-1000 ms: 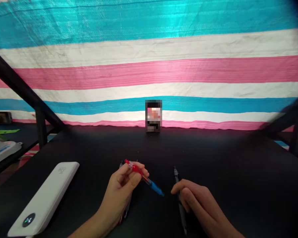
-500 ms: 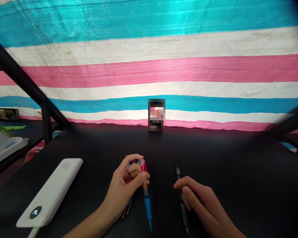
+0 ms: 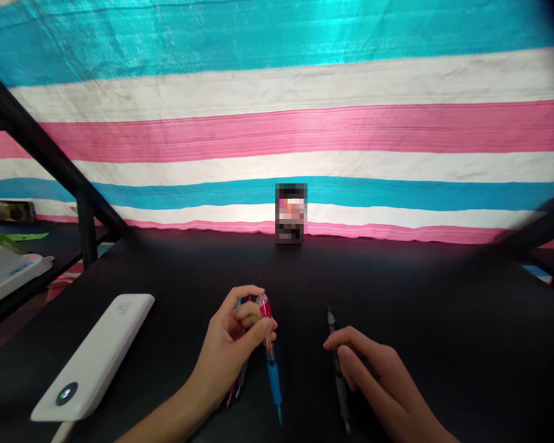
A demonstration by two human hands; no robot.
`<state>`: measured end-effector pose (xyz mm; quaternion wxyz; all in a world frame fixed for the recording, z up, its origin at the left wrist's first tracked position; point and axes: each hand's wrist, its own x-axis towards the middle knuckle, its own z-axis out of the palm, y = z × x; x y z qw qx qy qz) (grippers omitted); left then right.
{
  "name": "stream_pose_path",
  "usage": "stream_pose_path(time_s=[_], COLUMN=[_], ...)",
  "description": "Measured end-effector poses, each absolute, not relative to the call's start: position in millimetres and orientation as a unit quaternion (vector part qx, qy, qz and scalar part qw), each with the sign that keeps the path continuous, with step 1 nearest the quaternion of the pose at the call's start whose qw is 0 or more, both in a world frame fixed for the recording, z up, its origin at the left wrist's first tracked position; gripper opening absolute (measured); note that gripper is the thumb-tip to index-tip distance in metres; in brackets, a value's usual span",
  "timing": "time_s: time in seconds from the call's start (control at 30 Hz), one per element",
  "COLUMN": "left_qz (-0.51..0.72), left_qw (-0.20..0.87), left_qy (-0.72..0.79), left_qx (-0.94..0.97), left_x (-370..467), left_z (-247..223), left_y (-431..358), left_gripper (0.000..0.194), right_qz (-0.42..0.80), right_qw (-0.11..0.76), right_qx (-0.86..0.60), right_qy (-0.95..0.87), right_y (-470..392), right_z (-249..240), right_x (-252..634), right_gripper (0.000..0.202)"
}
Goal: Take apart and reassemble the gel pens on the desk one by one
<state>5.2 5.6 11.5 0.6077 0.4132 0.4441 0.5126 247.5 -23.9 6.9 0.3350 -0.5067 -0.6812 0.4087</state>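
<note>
Near the middle of the black worktop (image 3: 406, 283), toward its near edge, I hold a red-and-blue pen (image 3: 274, 381) with its blue tip pointing down and toward me. My left hand (image 3: 242, 335) is closed on its red upper part: thumb against the side, index fingertip at the top end. I can't tell whether the tip touches the surface. Under that same hand, a couple of slim pens (image 3: 231, 395) lie mostly hidden by my fingers. To the right, well apart from the left, my right hand (image 3: 373, 366) reaches over a gray pen (image 3: 341, 397) lying lengthwise toward the near edge; its fingers touch or nearly touch the barrel, and whether they grip it I can't say.

As I judge it, the step in hand is steadying the colored pen upside-up by its top while the gray one lies under my other hand. Moving it well would call for a firm thumb and a light index finger, so that it doesn't swing against the slim pens.

Farther out, by the left edge, lies a white power bank (image 3: 96, 351). At the middle of the far edge stands a small upright object (image 3: 290, 215), too blurred to name, before a striped sheet (image 3: 305, 132).
</note>
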Motion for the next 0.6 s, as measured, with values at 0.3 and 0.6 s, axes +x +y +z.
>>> stream_pose_path(time_s=[0.3, 0.6], left_qz=[0.519, 0.51], left_qw=[0.604, 0.601], left_qy=[0.428, 0.436], left_qx=[0.428, 0.434], left_x=[6, 1], left_z=[10, 20], left_y=[4, 10], left_gripper=[0.043, 0.041], right_qz=[0.402, 0.415], right_qw=[0.332, 0.33], right_qx=[-0.505, -0.506], right_qy=[-0.688, -0.681], right_y=[-25, -25], right_z=[3, 4], right_x=[248, 248], right_gripper=[0.034, 0.033])
